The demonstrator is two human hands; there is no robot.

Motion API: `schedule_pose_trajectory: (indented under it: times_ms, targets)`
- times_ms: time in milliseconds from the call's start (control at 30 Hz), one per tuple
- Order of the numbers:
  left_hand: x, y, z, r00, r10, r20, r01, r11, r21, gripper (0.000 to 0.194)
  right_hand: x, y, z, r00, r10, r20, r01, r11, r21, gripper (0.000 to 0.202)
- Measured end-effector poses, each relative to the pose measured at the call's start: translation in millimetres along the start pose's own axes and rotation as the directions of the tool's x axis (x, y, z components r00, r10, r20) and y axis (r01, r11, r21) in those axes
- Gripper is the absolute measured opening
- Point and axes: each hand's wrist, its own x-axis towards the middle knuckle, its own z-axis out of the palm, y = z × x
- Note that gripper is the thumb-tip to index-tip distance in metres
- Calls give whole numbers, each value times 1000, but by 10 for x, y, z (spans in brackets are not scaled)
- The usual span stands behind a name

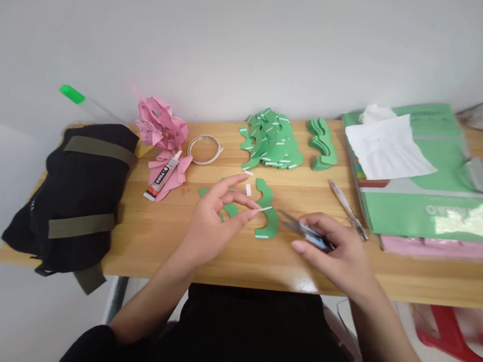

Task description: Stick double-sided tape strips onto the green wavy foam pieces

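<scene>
Between thumb and finger, my left hand (214, 218) pinches a small strip of white tape (264, 209). My right hand (341, 252) is closed round a pair of thread snips (311, 234), their blades pointing left toward the strip. Under and just beyond the strip lies a wavy green paper cutout (268, 221) with a white tape piece at its lower end. Other green cutouts (230, 210) are partly hidden behind my left hand. Small white tape bits (248, 189) lie beyond my left fingertips.
Toward the wall are a heap of taped green cutouts (274, 141), a neat green stack (321, 146), a tape roll (205, 150) and pink paper (161, 123). A glue tube (163, 175) and black bag (87, 188) stand left; a pen (348, 209) and green packet (428, 215) lie right.
</scene>
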Motion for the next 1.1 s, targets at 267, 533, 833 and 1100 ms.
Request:
schedule_pose_trajectory:
  times_ms: [267,533,833,1100]
  targets:
    - [-72,-105,84,997,15,78,-16,1000,11,50,117,-47,368,924,381,16,-351,835,424,20]
    - [-118,-377,119,978,208,29,-205,911,359,66,185,90,358,832,544,-109,-444,771,456,25]
    - [-97,-683,221,956,177,236,-291,696,656,106,253,162,549,785,619,-3,-586,745,320,30]
    - [-113,-748,234,958,158,240,-282,683,674,105,336,189,640,788,615,36,-610,772,176,27]
